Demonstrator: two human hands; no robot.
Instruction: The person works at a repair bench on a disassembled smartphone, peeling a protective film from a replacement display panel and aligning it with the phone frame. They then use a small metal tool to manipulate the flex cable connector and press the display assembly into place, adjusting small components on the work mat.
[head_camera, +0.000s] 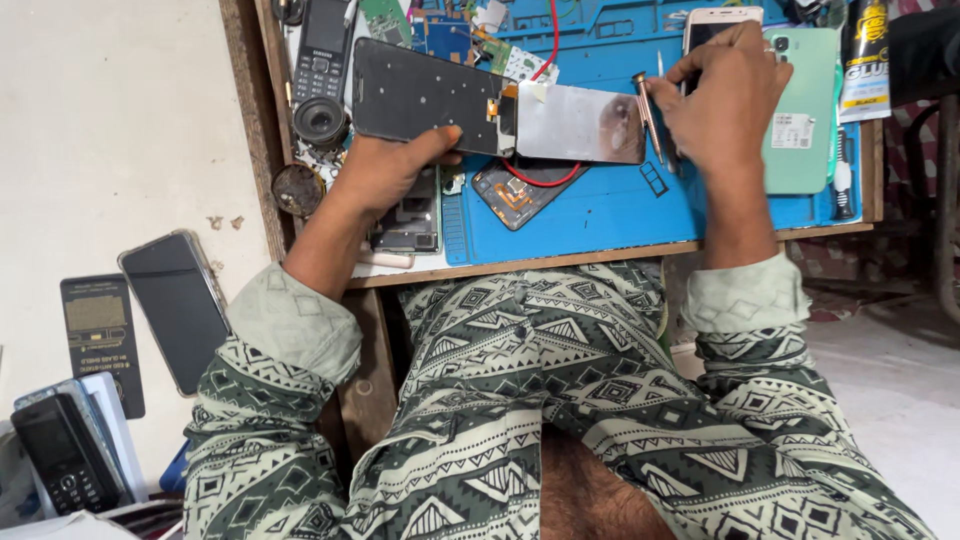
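On the left, our left hand (385, 165) grips the lower edge of the dark phone screen panel (425, 92), thumb on top, holding it above the blue mat (600, 205) on the tabletop (520, 264). To its right, a silvery metal plate (580, 122) hangs off the panel by a flex. Our right hand (725, 90) has its fingers pinched around a slim screwdriver (648, 115) at the plate's edge; we should hold the panel steady so the flex isn't strained

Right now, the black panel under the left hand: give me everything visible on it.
The black panel is a thin, flat rectangle with a matte dark face speckled with tiny pale dots. It lies level across the top of the blue work mat, long side running left to right. The left hand grips its near edge, thumb on top. At its right end a small orange flex connector joins it to a shiny metal plate. No cracks visible.
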